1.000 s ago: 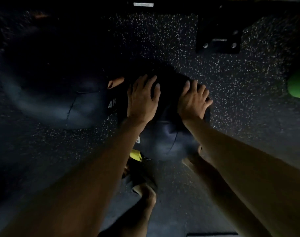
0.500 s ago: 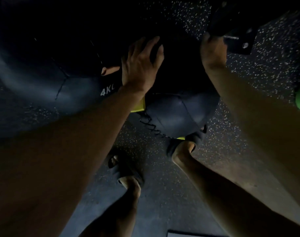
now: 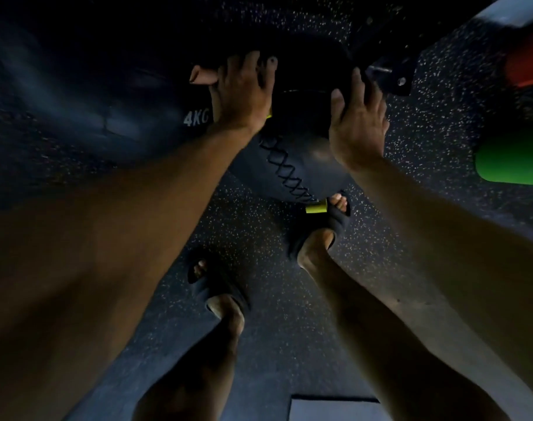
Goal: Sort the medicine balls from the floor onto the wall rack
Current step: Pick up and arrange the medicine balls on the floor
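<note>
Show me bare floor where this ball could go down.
Free: speckled floor between the left foot and right foot, down to the pale mat; also the strip between held ball and green object. Crowded: upper left by the 4KG ball, and top right at the metal bracket.

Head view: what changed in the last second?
The ball, on the floor a second ago, is lifted off it, toward the bracket. Left hand and right hand moved from its top to press its sides. The 4KG ball stays at left, the green object at right.
</note>
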Tool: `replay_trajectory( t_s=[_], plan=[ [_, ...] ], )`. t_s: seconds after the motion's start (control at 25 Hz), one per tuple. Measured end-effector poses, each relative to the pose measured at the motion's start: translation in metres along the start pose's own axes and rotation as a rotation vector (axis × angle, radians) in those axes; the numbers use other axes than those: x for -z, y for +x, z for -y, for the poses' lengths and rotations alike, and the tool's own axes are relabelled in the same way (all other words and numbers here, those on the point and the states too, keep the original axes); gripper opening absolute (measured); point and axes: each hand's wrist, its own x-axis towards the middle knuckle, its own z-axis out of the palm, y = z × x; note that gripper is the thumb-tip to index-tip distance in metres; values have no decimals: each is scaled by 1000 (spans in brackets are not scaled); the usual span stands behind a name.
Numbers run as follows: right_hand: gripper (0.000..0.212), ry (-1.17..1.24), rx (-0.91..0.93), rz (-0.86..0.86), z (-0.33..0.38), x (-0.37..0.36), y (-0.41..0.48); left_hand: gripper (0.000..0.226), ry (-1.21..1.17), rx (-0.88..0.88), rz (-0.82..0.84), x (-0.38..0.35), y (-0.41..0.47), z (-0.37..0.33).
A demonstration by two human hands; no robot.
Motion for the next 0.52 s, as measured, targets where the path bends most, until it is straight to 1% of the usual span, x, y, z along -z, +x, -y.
replay_trajectory(
  t_s=[0.08,0.16,0.2,0.32,0.4,0.48,0.52],
  plan=[
    [60,-69,16,20,16,15,-28,51,30,-69,40,25,-47,17],
    [53,-123,69,29,40,36,-76,43,89,-76,159,60,-96,26],
    [49,-143,81,63,53,46,-101,39,117,-73,228,79,-120,30],
    [41,-187,114,240,97,76,-191,32,220,-94,377,147,-199,41],
    [34,-199,211,317,132,95,-258,33,272,-56,404,199,-252,55],
    [34,-227,314,400,165,111,-323,35,313,-39,424,248,-312,70],
    [36,-217,335,460,180,119,-355,35,318,-24,444,270,-343,80]
  ],
)
